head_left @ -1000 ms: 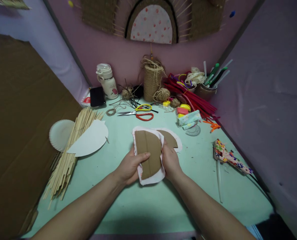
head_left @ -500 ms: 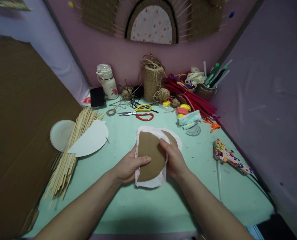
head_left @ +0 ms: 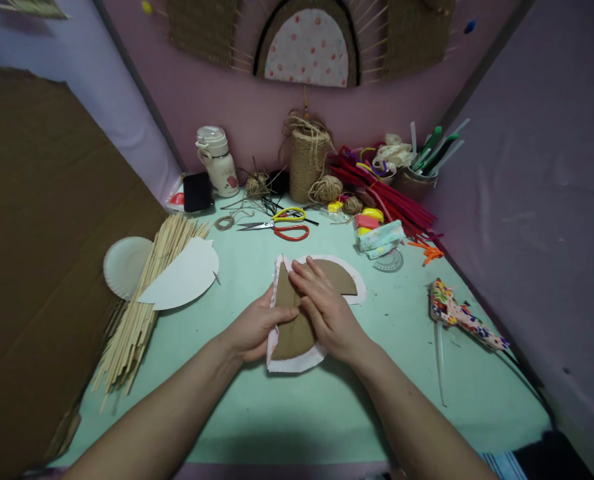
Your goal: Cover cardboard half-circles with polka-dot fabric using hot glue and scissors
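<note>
A half-round cardboard piece [head_left: 293, 340] backed with white fabric is held up above the table. Along its left, straight side the fabric edge is folded over onto the cardboard. My left hand [head_left: 255, 327] grips that side, thumb on the brown face and fingers behind. My right hand [head_left: 325, 310] lies with its fingers outstretched over the upper right of the cardboard, hiding part of it. Just behind, a second half-round cardboard piece [head_left: 339, 275] rests on a larger white piece on the table.
Bamboo sticks [head_left: 141, 307], a white leaf-like cutout [head_left: 184, 277] and a paper plate [head_left: 127, 267] lie left. Scissors [head_left: 277, 225], a twine spool [head_left: 307, 163] and a bottle [head_left: 219, 163] stand or lie behind. A patterned glue gun [head_left: 464, 317] lies right.
My right hand has moved from gripping the right edge to lying flat across the cardboard's face. The held piece has tilted, and more of the second half-round shows.
</note>
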A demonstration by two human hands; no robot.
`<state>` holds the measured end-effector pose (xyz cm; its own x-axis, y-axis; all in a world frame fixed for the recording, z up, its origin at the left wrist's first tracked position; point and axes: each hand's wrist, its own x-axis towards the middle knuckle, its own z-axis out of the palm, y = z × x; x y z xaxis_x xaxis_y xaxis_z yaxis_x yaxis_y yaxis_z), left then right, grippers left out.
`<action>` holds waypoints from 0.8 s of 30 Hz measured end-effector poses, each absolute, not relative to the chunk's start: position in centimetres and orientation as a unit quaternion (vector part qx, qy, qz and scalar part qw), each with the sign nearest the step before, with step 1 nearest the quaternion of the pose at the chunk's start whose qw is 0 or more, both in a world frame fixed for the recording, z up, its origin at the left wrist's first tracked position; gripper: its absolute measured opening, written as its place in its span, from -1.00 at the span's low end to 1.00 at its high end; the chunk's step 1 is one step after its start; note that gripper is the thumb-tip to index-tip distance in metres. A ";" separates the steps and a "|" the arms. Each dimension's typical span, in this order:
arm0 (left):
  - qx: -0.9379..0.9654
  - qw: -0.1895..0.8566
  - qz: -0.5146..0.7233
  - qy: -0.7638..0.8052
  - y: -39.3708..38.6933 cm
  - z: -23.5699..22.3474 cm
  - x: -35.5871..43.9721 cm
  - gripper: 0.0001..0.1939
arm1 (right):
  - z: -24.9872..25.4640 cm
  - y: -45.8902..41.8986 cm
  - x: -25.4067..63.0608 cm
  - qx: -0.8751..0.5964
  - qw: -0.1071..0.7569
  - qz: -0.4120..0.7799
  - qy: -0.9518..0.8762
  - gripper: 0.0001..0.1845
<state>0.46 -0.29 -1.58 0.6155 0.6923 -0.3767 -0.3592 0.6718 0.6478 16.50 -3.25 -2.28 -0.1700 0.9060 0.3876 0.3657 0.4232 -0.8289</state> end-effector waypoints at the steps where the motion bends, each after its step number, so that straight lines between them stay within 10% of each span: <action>1: 0.268 0.859 0.309 0.309 -0.3 -1.5 0.4 -0.24 | -2.2 -3.3 16.5 -0.449 0.436 0.284 -0.726 -0.51; 8: 0.295 0.865 0.280 0.294 0.2 -1.3 -0.5 -0.27 | -1.8 -3.3 17.2 -0.454 0.584 0.405 -0.538 -0.12; 13: 0.284 0.885 0.244 0.276 0.7 -1.7 -1.4 -0.23 | -2.5 -2.8 17.4 -0.528 0.569 0.487 -0.402 -0.66; 24: 0.271 0.841 0.333 0.330 2.5 -0.3 -2.7 -0.24 | 0.8 -1.5 18.7 -0.590 0.541 0.329 -0.501 -0.77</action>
